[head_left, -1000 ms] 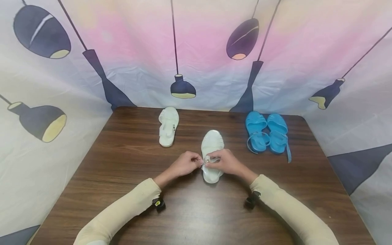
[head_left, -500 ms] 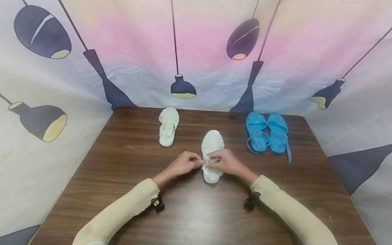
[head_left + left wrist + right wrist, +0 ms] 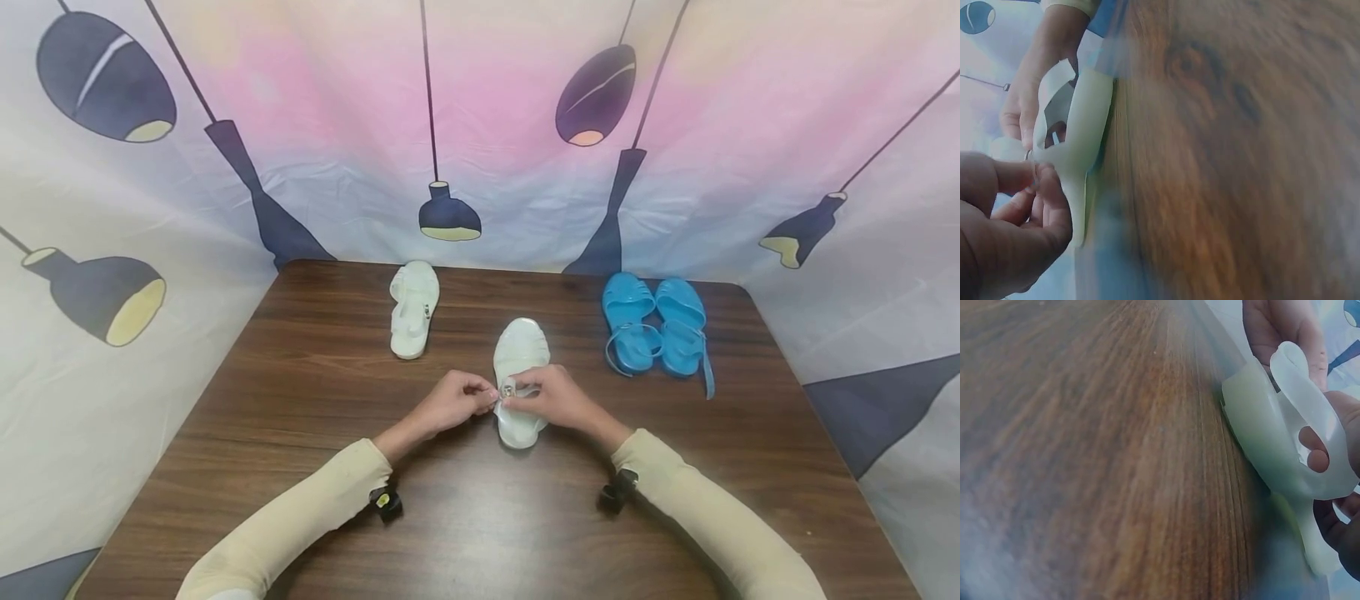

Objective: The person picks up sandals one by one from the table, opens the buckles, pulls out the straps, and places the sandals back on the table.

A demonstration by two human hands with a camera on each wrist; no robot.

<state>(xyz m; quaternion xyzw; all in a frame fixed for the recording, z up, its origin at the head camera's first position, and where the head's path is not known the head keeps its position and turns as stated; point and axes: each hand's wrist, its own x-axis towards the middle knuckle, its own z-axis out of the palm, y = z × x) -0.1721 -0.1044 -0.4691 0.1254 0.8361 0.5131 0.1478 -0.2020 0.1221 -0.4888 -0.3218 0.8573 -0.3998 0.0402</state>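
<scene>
Sandal (image 3: 521, 354) is resting on the surface (image 3: 480, 525), fingers of the left hand (image 3: 453, 400) pinching its strap (image 3: 1039, 130), those of the right hand (image 3: 557, 398) clamping the buckle (image 3: 508, 390), both barely shifting this past second, so work there is apparently continuing.

**Markings and Labels**

Legible text, brands, numbers and signs: none in any view.

Unresolved marking: a small yellow patch (image 3: 383, 500) is present on the left-side black wrist device (image 3: 393, 512) in the head view. It is too small to identify as a label, symbol or lettering.
</scene>
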